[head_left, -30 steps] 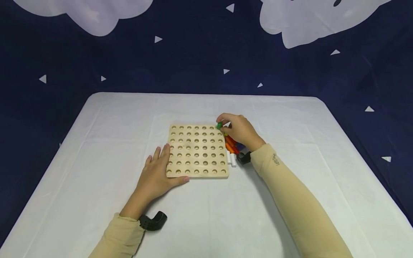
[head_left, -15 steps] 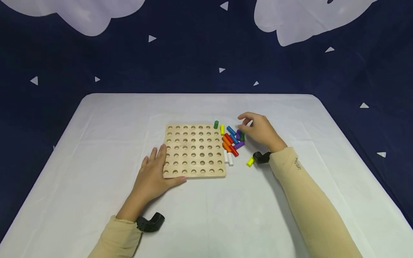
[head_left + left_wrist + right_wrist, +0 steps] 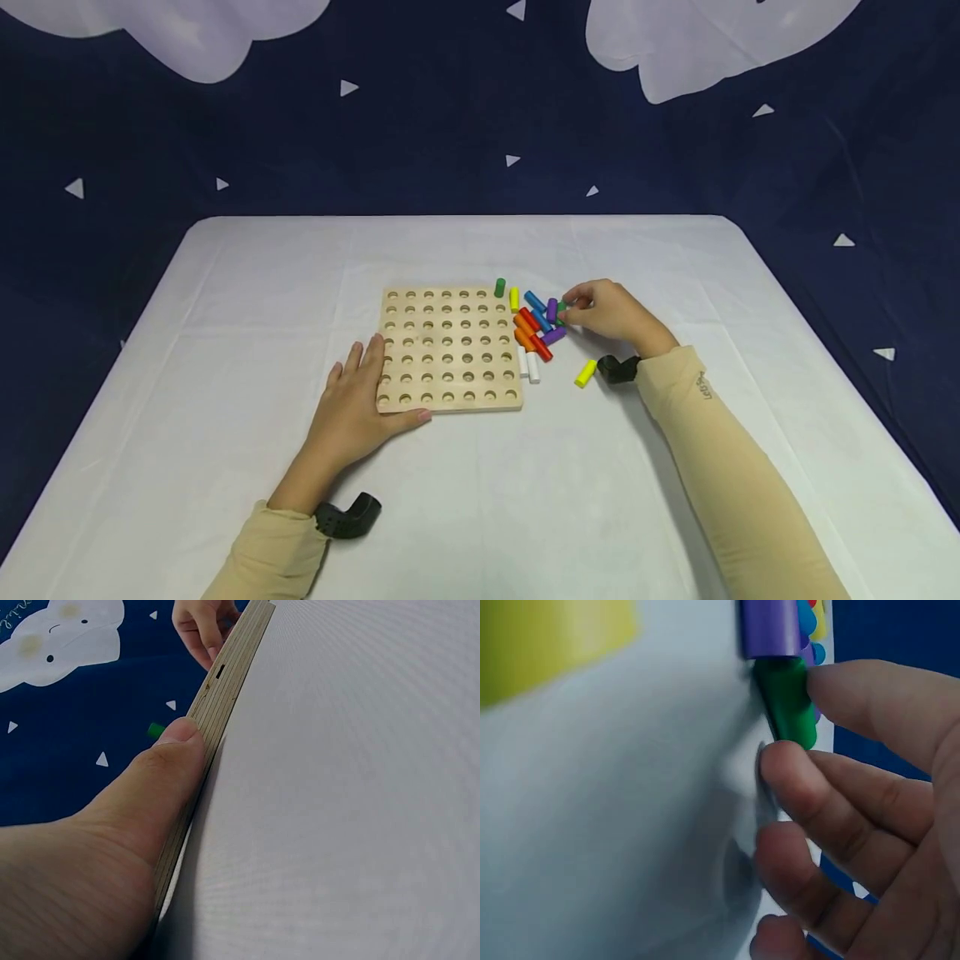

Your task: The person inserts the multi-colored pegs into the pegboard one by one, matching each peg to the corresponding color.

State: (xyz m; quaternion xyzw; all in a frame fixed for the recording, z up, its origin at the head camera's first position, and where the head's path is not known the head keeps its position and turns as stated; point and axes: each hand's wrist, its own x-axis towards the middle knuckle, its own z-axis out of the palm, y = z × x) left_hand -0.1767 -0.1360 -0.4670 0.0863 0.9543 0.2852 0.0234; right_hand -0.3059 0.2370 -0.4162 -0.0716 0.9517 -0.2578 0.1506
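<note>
A square wooden pegboard [image 3: 447,350] with rows of round holes lies flat on the table. My left hand [image 3: 351,400] rests at its near left corner, fingers spread straight along the left side and thumb [image 3: 169,761] against the front edge. One green peg [image 3: 500,288] stands upright in the far right corner hole. Beyond the board's right side, my right hand [image 3: 611,312] pinches a second green peg [image 3: 791,701] between thumb and index finger, at the edge of the peg pile. A purple peg [image 3: 771,628] lies right against that green one.
Blue pegs [image 3: 536,301], red pegs [image 3: 542,348], orange pegs [image 3: 524,338] and white pegs [image 3: 533,367] lie loosely along the board's right edge. A yellow peg [image 3: 514,300] is by the far right corner; another yellow peg [image 3: 586,374] lies apart, near the right wrist camera [image 3: 618,369].
My right hand has left the green peg standing in the corner hole, moved right to the pile and closed its fingertips on another green peg. My left hand stays on the board.
</note>
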